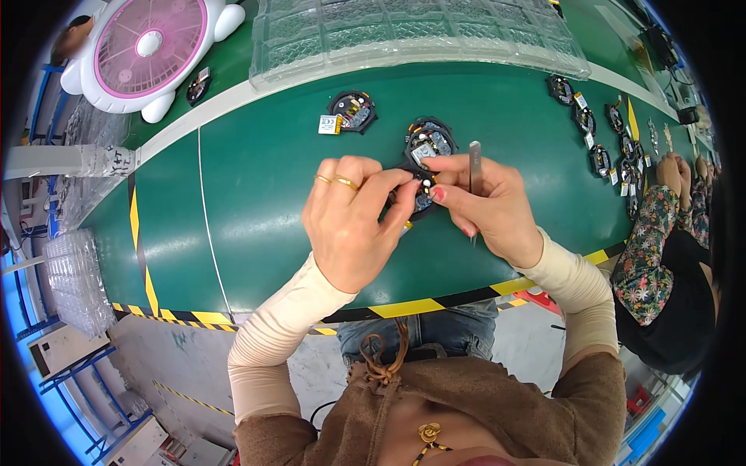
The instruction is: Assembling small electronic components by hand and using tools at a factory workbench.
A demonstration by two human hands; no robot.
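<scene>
Both my hands meet over a round black electronic module (424,203), which looks like an open watch body with small parts inside. My left hand (342,217) is closed, its thumb and forefinger pinching the module's left edge. From the other side, my right hand (501,206) grips with thumb and forefinger at the module's upper right. Metal tweezers (475,165) are held upright between the fingers of that hand. Just beyond lies a second round module (440,138) with a silver battery. My fingers cover much of the module between them.
Another module (357,110) with a white-labelled battery lies farther left. Clear plastic trays (420,46) are stacked at the back, beside a pink and white fan (148,46). Several modules (600,161) sit at the right, near a co-worker's hands (674,172). Striped tape (412,308) marks the near edge.
</scene>
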